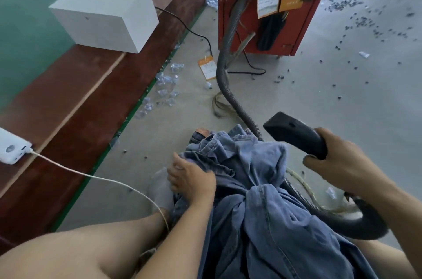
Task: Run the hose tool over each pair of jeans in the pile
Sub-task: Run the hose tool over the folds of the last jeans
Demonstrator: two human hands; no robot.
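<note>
Grey concrete floor (319, 86) strewn with dark scraps, one person seated over a heap of blue jeans (258, 187).

Fingers of the left hand (191, 179) curl into the denim at the heap's left edge, gripping a fold; the right hand (338, 159) wraps round the neck of one black hose tool (294, 133), whose flat head hangs just above the jeans, apart from the cloth. How many pairs lie in the heap cannot be told. One grey ribbed hose (225, 68) runs from the tool across the floor to one red cabinet (269, 4) bearing two orange notices. On the brown bench (75, 100) at left stand one white box (105, 13) and one white power bank (11, 148) with a white cable (91, 175).
</note>
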